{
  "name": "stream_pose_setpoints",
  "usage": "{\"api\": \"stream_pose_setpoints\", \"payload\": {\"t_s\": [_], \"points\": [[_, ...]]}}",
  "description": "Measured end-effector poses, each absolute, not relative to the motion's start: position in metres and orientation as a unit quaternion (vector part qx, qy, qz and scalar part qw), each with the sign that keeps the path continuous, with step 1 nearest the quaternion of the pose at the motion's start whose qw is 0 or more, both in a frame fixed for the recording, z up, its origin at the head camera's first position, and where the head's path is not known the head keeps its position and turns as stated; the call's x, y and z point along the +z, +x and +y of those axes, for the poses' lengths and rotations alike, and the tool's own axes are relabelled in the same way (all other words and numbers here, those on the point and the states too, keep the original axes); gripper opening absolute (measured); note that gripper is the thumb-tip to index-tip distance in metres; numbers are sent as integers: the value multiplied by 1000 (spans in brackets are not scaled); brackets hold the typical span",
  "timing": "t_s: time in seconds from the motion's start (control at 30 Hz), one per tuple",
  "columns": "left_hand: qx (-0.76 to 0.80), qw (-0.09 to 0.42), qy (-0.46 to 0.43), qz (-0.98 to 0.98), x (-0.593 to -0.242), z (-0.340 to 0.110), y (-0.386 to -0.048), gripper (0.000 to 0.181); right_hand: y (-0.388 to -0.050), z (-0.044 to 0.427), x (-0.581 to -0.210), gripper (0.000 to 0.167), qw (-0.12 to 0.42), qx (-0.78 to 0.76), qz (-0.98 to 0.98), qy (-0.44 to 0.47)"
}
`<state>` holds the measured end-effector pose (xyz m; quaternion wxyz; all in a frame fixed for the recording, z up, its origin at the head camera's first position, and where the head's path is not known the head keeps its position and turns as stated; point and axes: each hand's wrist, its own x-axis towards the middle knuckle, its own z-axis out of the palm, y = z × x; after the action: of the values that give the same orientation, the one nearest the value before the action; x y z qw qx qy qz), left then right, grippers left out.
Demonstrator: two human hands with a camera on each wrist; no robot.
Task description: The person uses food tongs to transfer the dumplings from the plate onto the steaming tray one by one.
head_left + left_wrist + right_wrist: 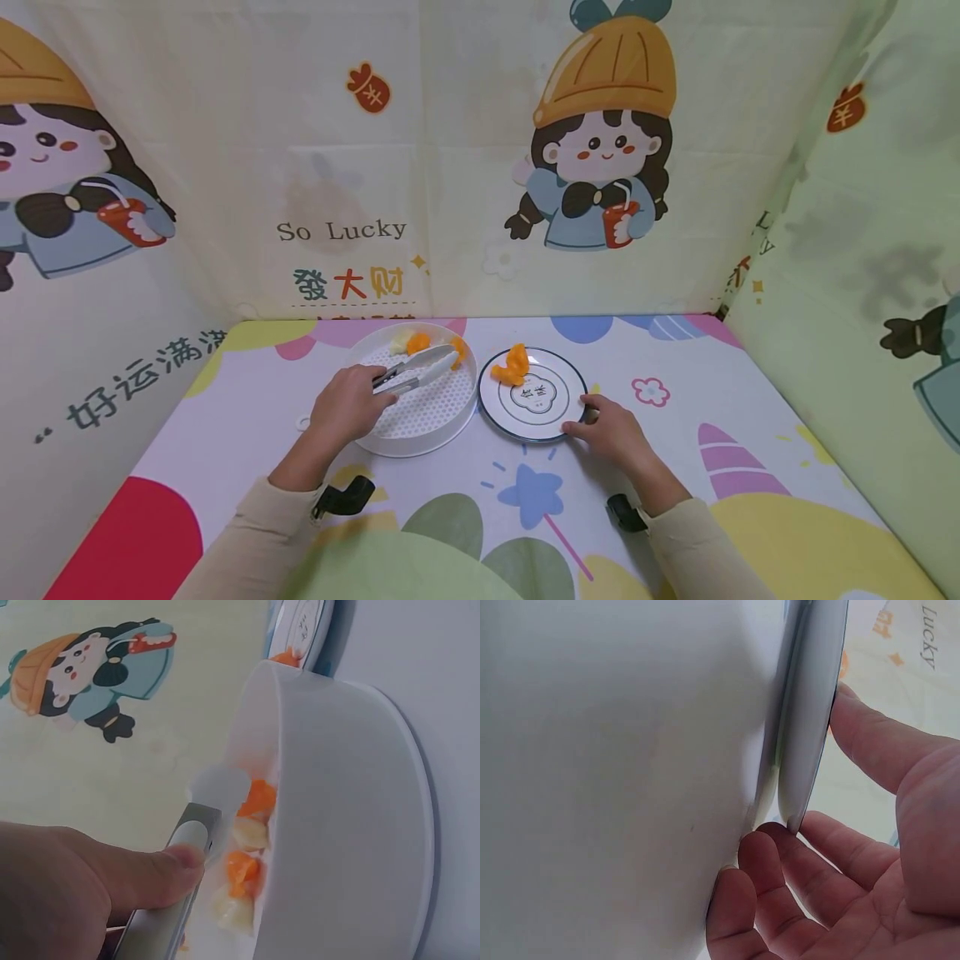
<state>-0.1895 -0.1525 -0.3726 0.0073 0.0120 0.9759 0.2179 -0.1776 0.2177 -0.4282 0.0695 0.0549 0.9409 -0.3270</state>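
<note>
We see the left hand (350,404) with its fingers curled round tongs (429,357), whose tips reach over the white bowl (427,412) just left of the plate (555,408); we cannot tell whether those tips grip anything. The right hand (617,429) pinches the plate's right rim between thumb and fingers. On the plate, toward its far left edge, we see orange pieces (516,362). Left of the plate, inside the bowl, lie more orange chunks (417,342) and pale chunks (400,342). Under the plate we see a patterned table (645,358); beyond the plate rises a printed cloth (465,167).
</note>
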Motion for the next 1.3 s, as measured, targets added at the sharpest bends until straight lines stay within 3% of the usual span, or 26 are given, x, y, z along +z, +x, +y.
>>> {"api": "stream_pose_setpoints", "payload": {"t_s": [0.27,1.3], "points": [[204,21,-3,979,-376,-147,-192,58,-178,218,-430,70,67,-328,941,55],[190,-3,-19,982,-378,-144,-183,59,-177,218,-429,70,72,-328,940,59]]}}
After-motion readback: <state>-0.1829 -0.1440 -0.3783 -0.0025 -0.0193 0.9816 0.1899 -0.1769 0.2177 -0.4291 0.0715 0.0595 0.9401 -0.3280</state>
